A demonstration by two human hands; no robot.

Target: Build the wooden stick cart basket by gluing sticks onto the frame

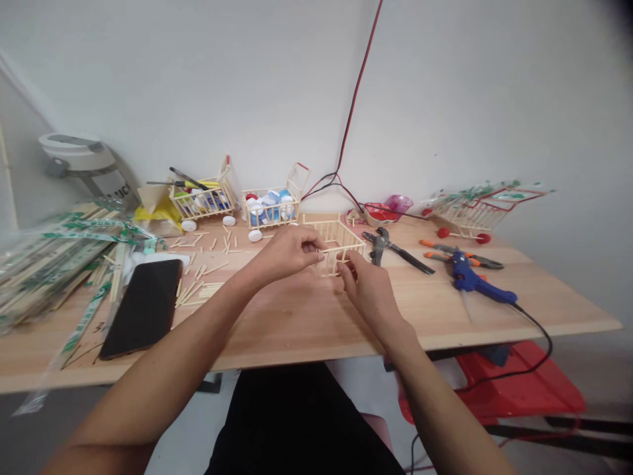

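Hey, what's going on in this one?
A person is working on a small frame of wooden sticks on a wooden table, with the left hand and right hand both at its near side. A stick cart holding bottle caps stands behind it, and a blue glue gun lies to the right.

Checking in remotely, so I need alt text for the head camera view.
The left hand and right hand work at a small wooden-stick frame on a wooden table. A blue glue gun and pliers lie to the right; loose sticks and a black phone lie to the left.
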